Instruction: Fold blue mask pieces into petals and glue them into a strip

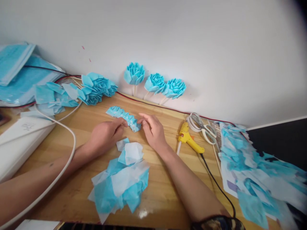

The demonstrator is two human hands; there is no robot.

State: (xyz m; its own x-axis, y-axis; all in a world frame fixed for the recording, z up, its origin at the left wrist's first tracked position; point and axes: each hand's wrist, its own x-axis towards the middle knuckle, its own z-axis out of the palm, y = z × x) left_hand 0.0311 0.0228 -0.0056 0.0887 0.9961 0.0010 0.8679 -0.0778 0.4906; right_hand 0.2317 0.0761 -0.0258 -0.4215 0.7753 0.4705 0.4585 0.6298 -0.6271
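A row of overlapping folded blue petals (123,116) lies on the wooden table between my hands. My left hand (106,134) is closed, its fingertips against the lower edge of the row; whatever they may pinch is hidden. At the right end of the row, my right hand (152,129) has its fingers stretched out and apart, the tips close to the last petal. Whether they touch it I cannot tell. Below both hands, loose blue and white fabric pieces (124,182) are spread in a pile.
Three blue fabric flowers (155,83) on sticks lean against the wall, with more flowers (96,88) lying left. A yellow glue gun (190,139) and scissors (208,132) lie right, beside fabric scraps (249,159). A white cable (74,140) crosses above my left forearm near a white box (21,143).
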